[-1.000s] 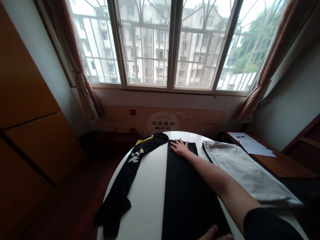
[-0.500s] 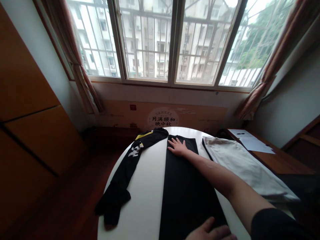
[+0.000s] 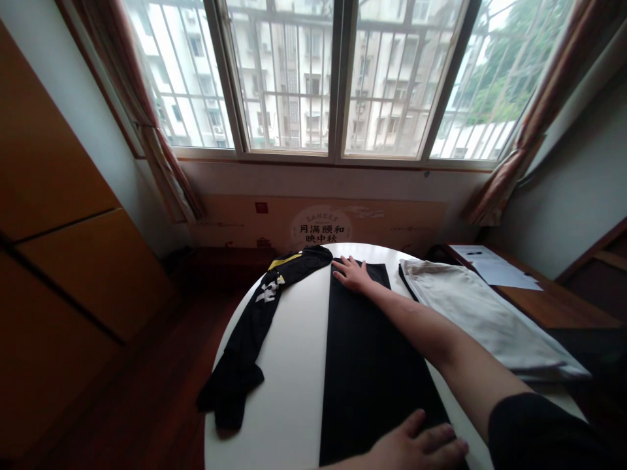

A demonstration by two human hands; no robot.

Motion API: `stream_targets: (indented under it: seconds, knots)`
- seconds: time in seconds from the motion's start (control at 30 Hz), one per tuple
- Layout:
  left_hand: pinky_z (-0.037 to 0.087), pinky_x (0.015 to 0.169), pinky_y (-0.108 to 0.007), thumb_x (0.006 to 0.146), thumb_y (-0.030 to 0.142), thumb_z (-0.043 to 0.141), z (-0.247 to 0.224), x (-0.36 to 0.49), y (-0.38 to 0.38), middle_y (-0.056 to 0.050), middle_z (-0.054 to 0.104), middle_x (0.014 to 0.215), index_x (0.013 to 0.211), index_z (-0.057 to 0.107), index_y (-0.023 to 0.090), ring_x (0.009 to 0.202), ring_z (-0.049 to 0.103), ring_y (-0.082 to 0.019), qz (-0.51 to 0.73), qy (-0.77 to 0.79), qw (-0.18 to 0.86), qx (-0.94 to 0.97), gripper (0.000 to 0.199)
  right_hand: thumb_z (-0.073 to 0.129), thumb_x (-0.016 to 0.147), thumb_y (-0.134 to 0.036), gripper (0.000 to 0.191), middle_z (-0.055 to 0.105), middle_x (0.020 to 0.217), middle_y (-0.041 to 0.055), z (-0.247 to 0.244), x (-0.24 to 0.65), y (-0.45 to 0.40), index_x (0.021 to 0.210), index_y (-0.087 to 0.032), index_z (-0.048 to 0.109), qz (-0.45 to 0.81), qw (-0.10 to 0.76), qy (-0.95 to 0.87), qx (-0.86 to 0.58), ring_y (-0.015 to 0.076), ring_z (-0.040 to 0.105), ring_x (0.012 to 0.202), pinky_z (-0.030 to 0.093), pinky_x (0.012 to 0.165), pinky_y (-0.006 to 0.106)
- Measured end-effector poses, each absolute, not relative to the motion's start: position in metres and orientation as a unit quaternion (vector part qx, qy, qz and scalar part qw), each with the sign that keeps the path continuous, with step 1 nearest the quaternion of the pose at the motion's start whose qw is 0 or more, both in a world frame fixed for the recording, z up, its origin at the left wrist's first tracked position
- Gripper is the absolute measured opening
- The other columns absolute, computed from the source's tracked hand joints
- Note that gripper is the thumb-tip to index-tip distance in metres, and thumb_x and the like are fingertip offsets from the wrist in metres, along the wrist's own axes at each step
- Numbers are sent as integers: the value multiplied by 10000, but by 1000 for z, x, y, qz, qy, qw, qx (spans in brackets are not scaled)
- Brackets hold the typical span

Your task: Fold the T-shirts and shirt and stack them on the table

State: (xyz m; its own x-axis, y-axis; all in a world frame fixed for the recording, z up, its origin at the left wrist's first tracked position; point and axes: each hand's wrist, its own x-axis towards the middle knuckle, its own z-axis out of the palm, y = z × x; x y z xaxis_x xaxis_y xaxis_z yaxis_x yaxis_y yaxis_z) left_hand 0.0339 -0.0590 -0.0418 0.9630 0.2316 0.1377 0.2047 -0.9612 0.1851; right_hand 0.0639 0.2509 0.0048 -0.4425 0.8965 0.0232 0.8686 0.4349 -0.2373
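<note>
A long black garment (image 3: 377,365), apparently folded trousers, lies flat along the round white table (image 3: 298,352). My right hand (image 3: 353,274) rests palm down on its far end, fingers spread. Lower down, at the bottom edge of the view, my left hand (image 3: 416,447) lies over the garment's near part with its fingers apart and pointing right. The near end of the garment is cut off by the frame. To the left lies a black garment with yellow and white markings (image 3: 255,320), its lower end hanging at the table's edge.
Folded light grey cloth (image 3: 480,313) lies on the table's right side. Beyond it, a brown wooden desk (image 3: 563,307) holds white papers (image 3: 494,264). A printed board (image 3: 318,222) stands below the barred window, and wooden cabinets (image 3: 59,261) are at the left.
The view has shifted slightly, so the table sits a little further right and higher. My left hand and wrist show more. My right hand stays on the black garment's far end.
</note>
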Motion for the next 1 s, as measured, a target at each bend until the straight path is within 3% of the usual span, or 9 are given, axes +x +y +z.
stream_targets:
  seconds: [0.13,0.23,0.37,0.43,0.53,0.63,0.73,0.83,1.0]
  knots:
    - [384,1108,-489,1061,394,179,-18,27,-67,-110,339,1610,1538,311,230,1479,317,-277,94,120,62,986,521,343,1004,-458,563,274,1639,72,32,88,206,1538,-279,353,68,212,-858,-463,313,174,1515,120,1186,595]
    - [366,1113,-507,1044,483,267,-1,24,-68,-130,376,1586,1537,300,190,1452,353,-296,131,120,49,983,574,392,990,-388,497,382,1585,95,59,129,151,1457,-237,469,60,332,-855,-395,285,296,1477,219,1191,523]
    - [473,947,-411,1035,452,342,33,20,-58,-96,659,1252,1159,647,171,1146,598,-256,131,141,7,981,433,463,931,-259,325,513,1476,98,88,206,64,1220,-242,609,38,433,-826,-359,268,451,1383,359,1138,503]
    - [494,789,-334,1028,392,376,57,14,-53,-65,703,1014,961,679,172,913,645,-206,99,196,3,975,380,500,894,-214,231,566,1412,91,93,245,21,1084,-244,629,33,438,-819,-369,269,509,1330,414,1103,510]
    - [489,725,-308,996,330,454,96,-5,-55,-65,693,940,931,679,176,834,651,-200,61,333,28,941,280,514,892,-204,167,633,1319,79,84,290,-41,976,-268,644,64,409,-811,-413,273,597,1235,545,974,466]
    - [516,774,-361,952,316,522,121,-31,-71,-110,702,992,980,694,169,898,676,-255,16,499,58,865,228,552,910,-241,142,694,1205,68,55,309,-99,965,-303,667,90,389,-807,-436,277,671,1122,599,904,438]
    - [523,879,-421,971,313,456,122,-54,-102,-154,701,1124,1144,674,142,1035,672,-294,34,626,64,776,326,579,922,-259,106,734,1025,51,17,310,-150,946,-318,664,126,391,-803,-433,247,726,965,637,803,354]
    - [487,1013,-431,976,321,437,102,-68,-142,-133,660,1289,1286,620,163,1184,621,-275,99,636,63,763,393,592,923,-248,159,732,1010,40,-14,309,-188,1033,-329,673,140,366,-811,-435,224,735,927,641,773,300]
    - [465,1087,-463,930,355,539,49,-82,-201,-81,563,1452,1312,624,264,1323,534,-281,127,570,83,808,402,664,893,-303,302,727,1099,58,-35,314,-220,1193,-338,671,95,341,-825,-441,236,730,968,641,786,303]
